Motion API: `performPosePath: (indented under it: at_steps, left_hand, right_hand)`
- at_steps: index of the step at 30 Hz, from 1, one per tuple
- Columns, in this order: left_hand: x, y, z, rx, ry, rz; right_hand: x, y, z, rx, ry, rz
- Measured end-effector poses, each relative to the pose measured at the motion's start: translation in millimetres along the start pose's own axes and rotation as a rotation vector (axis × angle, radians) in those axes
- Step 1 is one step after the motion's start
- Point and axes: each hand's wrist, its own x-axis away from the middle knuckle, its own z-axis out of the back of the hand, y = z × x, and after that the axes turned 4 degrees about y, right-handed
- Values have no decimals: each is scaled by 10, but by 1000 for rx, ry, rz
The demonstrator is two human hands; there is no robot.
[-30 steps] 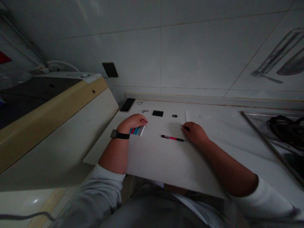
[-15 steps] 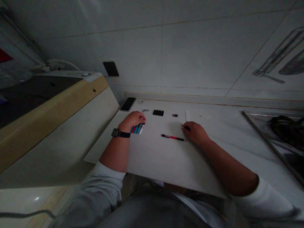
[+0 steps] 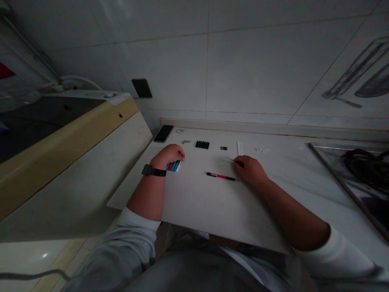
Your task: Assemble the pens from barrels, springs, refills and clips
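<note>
The white board (image 3: 212,207) carries everything, with the red-and-black pen (image 3: 221,176) lying near its middle. Left of the pen, the left hand (image 3: 168,155) is curled over a red, blue and white block (image 3: 174,166), fingers closed around it and pressing it to the board. Just right of the pen, the right hand (image 3: 251,170) pinches a thin pointed tool (image 3: 231,161), its tip aimed leftward above the pen. Beyond the pen lie a black comb-like part (image 3: 202,144) and a white strip (image 3: 239,147). The step looks like holding and readying; fine tool work calls for a steady pinch.
</note>
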Motion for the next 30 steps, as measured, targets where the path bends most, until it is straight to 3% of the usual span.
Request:
performPosePath:
  at_steps: [3,8,13,19,24,27,30]
  left_hand:
    - [10,9,18,6,22,10]
    - [25,252,-28,104,216,-114]
    - [81,772,-339,373,216,-327]
    - [211,1260,-734,498,209,-405]
    - [225,1365,-873,634,138,-367]
    - [206,1355,-911,711,108,-338]
    - [198,1333,-909,714,109,-339]
  right_hand:
    - [-7,-22,5,-82,55,-1]
    - [-39,-95,5,-443,143,-118]
    - [-53,-211,27,-990,124,-329]
    - [-29,-397,6,-1441,178,-389]
    - [23,-578,-50,-1620,122,-380]
    - [39,-621,-58,-1639,79,-372]
    - [34,-594,-41,-1620,114,-393]
